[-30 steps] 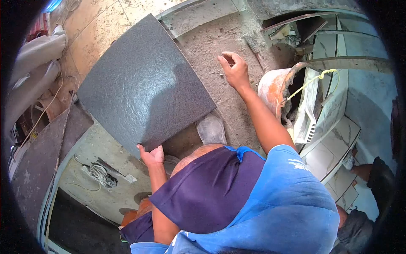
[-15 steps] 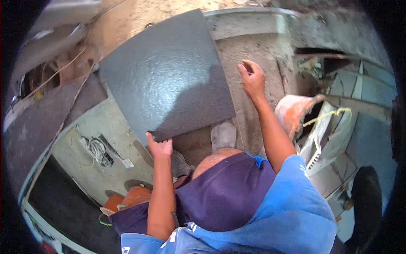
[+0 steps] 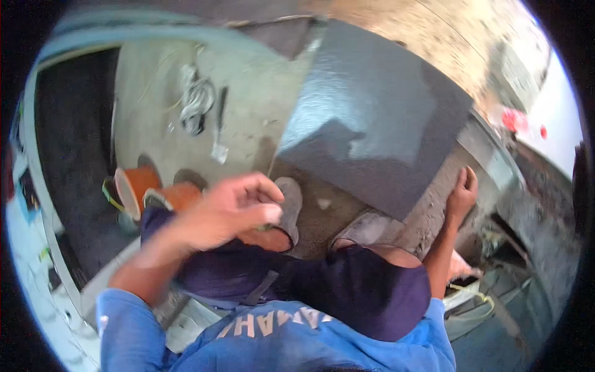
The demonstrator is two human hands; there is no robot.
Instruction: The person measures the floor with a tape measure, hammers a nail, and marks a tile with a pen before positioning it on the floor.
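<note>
A large dark grey square tile point(image 3: 372, 111) lies tilted in front of my feet, with a bright sheen at its left and a shadow across it. My left hand point(image 3: 232, 211) is raised over my left thigh, clear of the tile; it is blurred, its fingers loosely curled with a gap to the thumb, and nothing shows in it. My right hand point(image 3: 462, 191) is just beyond the tile's right edge, over the dusty ground, fingers bent and slightly apart, holding nothing visible.
A bundled pale cable point(image 3: 196, 99) and a dark narrow tool point(image 3: 221, 110) lie on the concrete floor at left. Orange pots point(image 3: 139, 188) stand near my left knee. A stained orange-white container point(image 3: 460, 270) is beside my right forearm. Rubble and a low concrete edge point(image 3: 496, 152) are at right.
The view has swung left, so the tile appears farther right. My left hand has come off the tile's near edge and risen. My right hand is now lower, close to the tile's right side.
</note>
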